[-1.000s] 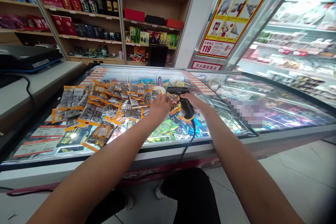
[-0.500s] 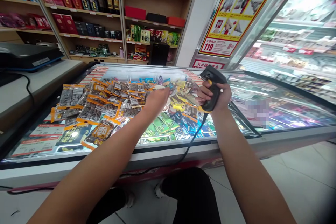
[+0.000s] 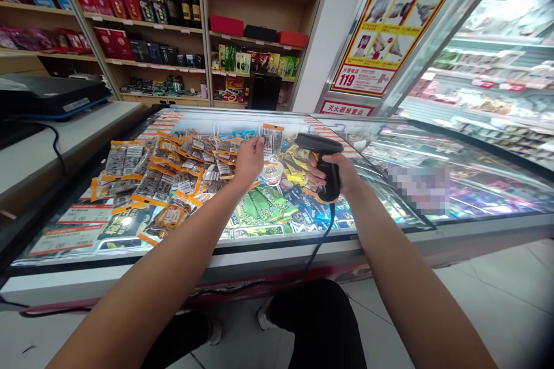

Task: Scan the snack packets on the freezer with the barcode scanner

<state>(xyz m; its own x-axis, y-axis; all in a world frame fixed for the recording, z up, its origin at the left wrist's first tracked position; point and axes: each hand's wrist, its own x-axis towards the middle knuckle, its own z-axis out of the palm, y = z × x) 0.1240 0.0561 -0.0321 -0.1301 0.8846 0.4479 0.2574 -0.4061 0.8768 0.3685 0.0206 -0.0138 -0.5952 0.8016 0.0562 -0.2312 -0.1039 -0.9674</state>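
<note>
My left hand (image 3: 248, 159) holds a small snack packet (image 3: 272, 140) with orange edges upright above the glass lid of a chest freezer (image 3: 277, 242). My right hand (image 3: 335, 176) grips a black corded barcode scanner (image 3: 324, 164), its head level with the packet and turned toward it, a short gap between them. A heap of similar orange-edged packets (image 3: 160, 176) lies on the glass just left of my left hand.
A grey counter (image 3: 64, 138) with a black device (image 3: 47, 95) stands to the left. Wooden shelves (image 3: 182, 23) of bottles and boxes line the back wall. An open refrigerated display (image 3: 489, 86) runs along the right. The scanner's cable (image 3: 318, 248) hangs over the freezer's front edge.
My left hand has lifted one packet off the heap. My right hand swung the scanner out to the right, then brought it back to face the packet.
</note>
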